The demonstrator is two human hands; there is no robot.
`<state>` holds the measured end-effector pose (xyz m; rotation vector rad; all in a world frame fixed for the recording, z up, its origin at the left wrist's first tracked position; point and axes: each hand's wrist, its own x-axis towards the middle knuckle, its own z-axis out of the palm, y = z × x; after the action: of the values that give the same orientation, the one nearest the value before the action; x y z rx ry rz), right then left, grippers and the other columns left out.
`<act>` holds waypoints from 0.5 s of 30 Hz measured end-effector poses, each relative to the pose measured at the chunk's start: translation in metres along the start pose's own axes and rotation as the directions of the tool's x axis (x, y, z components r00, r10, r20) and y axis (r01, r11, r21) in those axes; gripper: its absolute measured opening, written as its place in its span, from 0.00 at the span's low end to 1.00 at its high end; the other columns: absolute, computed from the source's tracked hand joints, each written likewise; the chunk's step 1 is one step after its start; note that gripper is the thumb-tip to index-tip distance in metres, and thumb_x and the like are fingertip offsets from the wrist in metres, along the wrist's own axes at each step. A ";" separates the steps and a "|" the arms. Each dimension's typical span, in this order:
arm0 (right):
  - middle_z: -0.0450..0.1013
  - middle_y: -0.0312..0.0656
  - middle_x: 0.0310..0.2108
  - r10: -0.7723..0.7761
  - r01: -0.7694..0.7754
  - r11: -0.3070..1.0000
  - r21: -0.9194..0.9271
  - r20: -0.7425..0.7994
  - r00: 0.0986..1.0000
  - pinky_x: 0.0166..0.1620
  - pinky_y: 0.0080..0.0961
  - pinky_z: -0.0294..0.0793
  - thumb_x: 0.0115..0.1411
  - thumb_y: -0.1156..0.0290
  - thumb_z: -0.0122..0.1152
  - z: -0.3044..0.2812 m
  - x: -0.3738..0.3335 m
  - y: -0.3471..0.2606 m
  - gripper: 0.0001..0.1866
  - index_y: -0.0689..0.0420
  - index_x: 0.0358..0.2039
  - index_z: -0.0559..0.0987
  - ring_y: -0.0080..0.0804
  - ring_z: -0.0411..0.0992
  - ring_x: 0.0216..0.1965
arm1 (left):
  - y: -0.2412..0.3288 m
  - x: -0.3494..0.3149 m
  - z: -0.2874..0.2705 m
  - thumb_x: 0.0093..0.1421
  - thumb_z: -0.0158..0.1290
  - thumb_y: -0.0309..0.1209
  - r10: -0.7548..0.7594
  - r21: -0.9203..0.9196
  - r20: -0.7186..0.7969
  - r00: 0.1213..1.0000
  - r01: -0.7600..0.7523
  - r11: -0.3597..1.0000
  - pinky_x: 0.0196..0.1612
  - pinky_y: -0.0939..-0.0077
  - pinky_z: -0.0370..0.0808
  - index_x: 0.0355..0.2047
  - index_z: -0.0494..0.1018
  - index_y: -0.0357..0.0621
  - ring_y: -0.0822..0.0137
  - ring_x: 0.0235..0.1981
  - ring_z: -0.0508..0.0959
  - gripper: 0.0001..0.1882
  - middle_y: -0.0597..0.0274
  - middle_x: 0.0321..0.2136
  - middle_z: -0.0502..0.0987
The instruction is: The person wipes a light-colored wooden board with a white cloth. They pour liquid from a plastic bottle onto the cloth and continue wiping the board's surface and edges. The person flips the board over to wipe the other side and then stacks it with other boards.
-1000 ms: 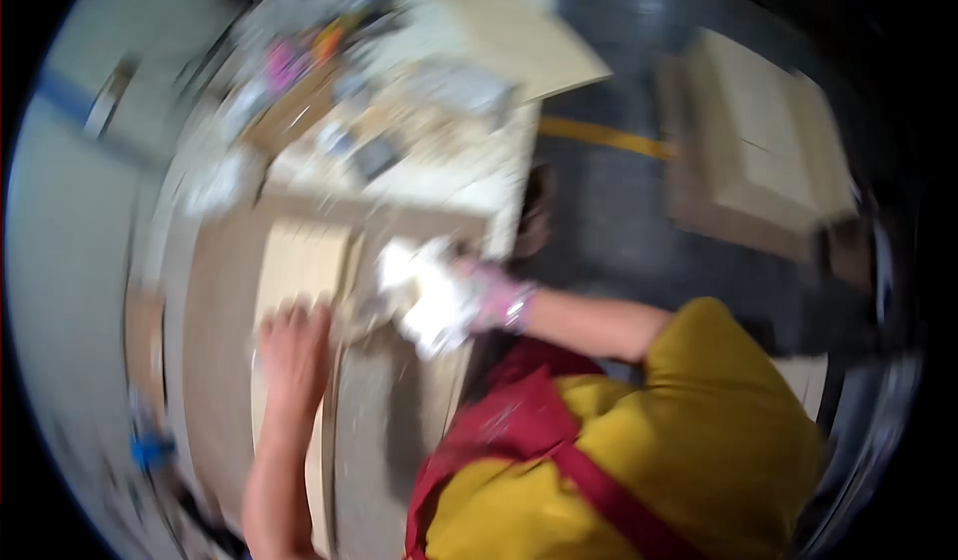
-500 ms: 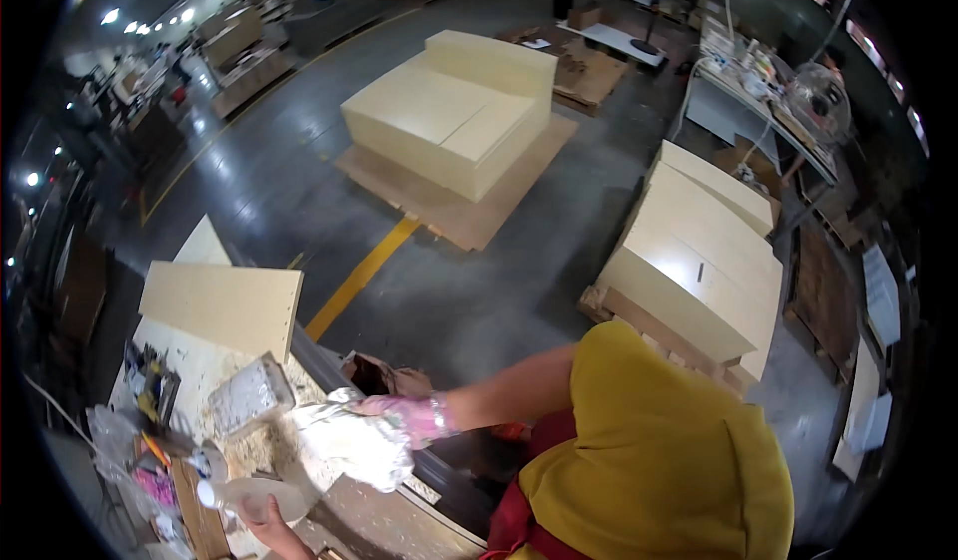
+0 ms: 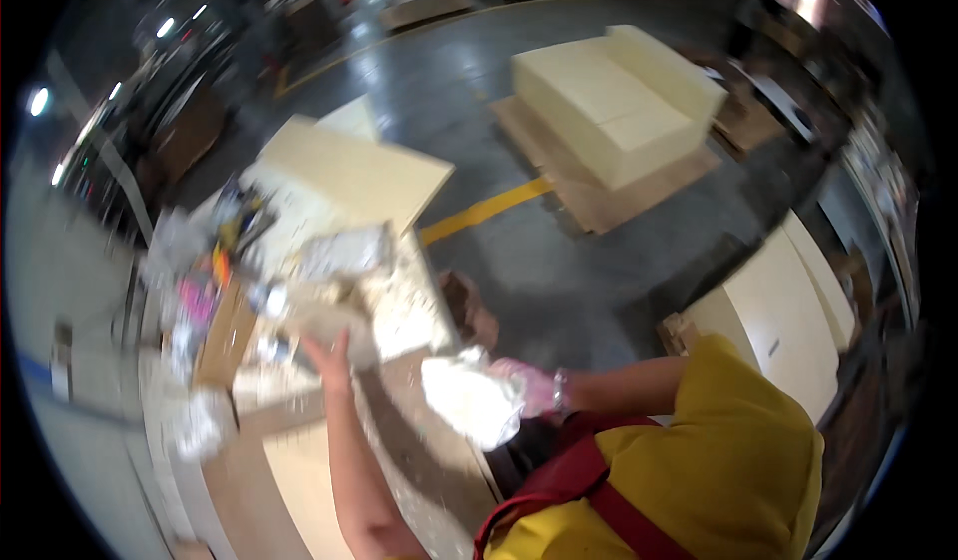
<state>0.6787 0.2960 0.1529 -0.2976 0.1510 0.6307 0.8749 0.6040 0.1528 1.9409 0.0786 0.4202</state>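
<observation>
Moved within one second: left hand, off flat cream board to translucent plastic bottle — grip closure, contents: I cannot tell. Pink-gloved right hand: clutching crumpled white cloth, brown bench edge — grey floor beyond.

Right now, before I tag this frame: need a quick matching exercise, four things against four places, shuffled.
Things:
1. white bundle
2. left hand
3. thick yellow line
4. cream stack at upper right

Places:
A. on a brown sheet
B. at the blurred, see-through bottle
C. in the gloved right hand
D. along the dark floor

Pairs: 1-C, 2-B, 3-D, 4-A
</observation>
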 end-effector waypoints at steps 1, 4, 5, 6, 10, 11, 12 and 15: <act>0.73 0.46 0.44 0.049 -0.049 0.997 0.066 -0.002 0.999 0.54 0.38 0.68 0.62 0.65 0.47 -0.012 -0.001 -0.001 0.17 0.63 0.46 0.72 0.38 0.73 0.45 | 0.033 -0.015 0.005 0.49 0.63 0.34 -0.047 0.040 0.040 0.998 0.045 0.998 0.63 0.63 0.52 0.63 0.45 0.31 0.51 0.62 0.55 0.48 0.43 0.61 0.54; 0.72 0.47 0.46 0.009 0.007 0.961 -0.276 0.057 0.998 0.53 0.38 0.70 0.61 0.67 0.46 0.010 -0.022 -0.013 0.19 0.65 0.48 0.70 0.38 0.72 0.46 | 0.086 -0.078 -0.057 0.53 0.59 0.34 0.096 0.183 0.022 0.995 -0.099 0.978 0.62 0.65 0.54 0.61 0.50 0.35 0.50 0.61 0.58 0.41 0.43 0.60 0.57; 0.71 0.47 0.47 -0.010 0.043 0.923 -0.382 0.087 0.996 0.53 0.38 0.70 0.60 0.67 0.47 0.032 -0.030 -0.020 0.20 0.65 0.50 0.69 0.39 0.72 0.47 | 0.096 -0.108 -0.103 0.54 0.58 0.34 0.079 0.295 -0.039 0.996 -0.064 0.953 0.62 0.65 0.55 0.61 0.51 0.35 0.51 0.61 0.59 0.39 0.44 0.59 0.59; 0.71 0.48 0.48 0.014 -0.003 0.941 -0.339 0.031 0.999 0.53 0.38 0.70 0.60 0.66 0.47 0.058 -0.035 -0.018 0.22 0.65 0.52 0.68 0.39 0.71 0.48 | 0.104 -0.140 -0.140 0.56 0.56 0.33 0.065 0.403 -0.079 0.995 -0.028 0.915 0.62 0.65 0.55 0.61 0.53 0.35 0.51 0.61 0.59 0.36 0.45 0.59 0.60; 0.71 0.47 0.48 0.067 -0.050 0.940 -0.337 0.038 0.997 0.51 0.33 0.72 0.63 0.64 0.46 0.132 0.000 0.000 0.22 0.60 0.55 0.65 0.37 0.72 0.47 | 0.066 -0.294 -0.286 0.58 0.52 0.32 -0.079 0.684 -0.362 0.929 0.322 0.655 0.62 0.60 0.56 0.57 0.60 0.36 0.50 0.60 0.60 0.28 0.45 0.58 0.62; 0.71 0.46 0.47 0.023 0.018 0.872 -0.488 0.078 0.997 0.49 0.32 0.73 0.63 0.65 0.46 0.147 0.017 0.010 0.21 0.60 0.55 0.65 0.35 0.72 0.46 | 0.066 -0.338 -0.312 0.59 0.51 0.33 -0.124 0.699 -0.428 0.895 0.415 0.583 0.62 0.59 0.56 0.57 0.60 0.35 0.49 0.60 0.60 0.27 0.44 0.58 0.61; 0.71 0.45 0.47 -0.017 0.092 0.780 -0.619 0.126 0.992 0.48 0.30 0.74 0.63 0.65 0.47 0.165 0.034 0.027 0.21 0.60 0.54 0.66 0.33 0.72 0.45 | 0.069 -0.386 -0.332 0.60 0.49 0.35 -0.144 0.711 -0.493 0.858 0.492 0.502 0.61 0.58 0.56 0.57 0.60 0.35 0.47 0.60 0.59 0.27 0.43 0.58 0.60; 0.69 0.43 0.44 -0.006 0.346 0.090 -0.934 0.347 0.938 0.44 0.29 0.73 0.61 0.62 0.52 0.195 0.091 0.094 0.21 0.60 0.50 0.67 0.31 0.71 0.43 | 0.089 -0.454 -0.329 0.62 0.45 0.37 -0.257 0.725 -0.504 0.824 0.566 0.392 0.61 0.52 0.54 0.59 0.57 0.38 0.43 0.61 0.55 0.28 0.45 0.62 0.54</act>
<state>0.7043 0.4807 0.2950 -1.5955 -0.6614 0.4092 0.3304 0.7457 0.2301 2.6907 1.2096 0.3601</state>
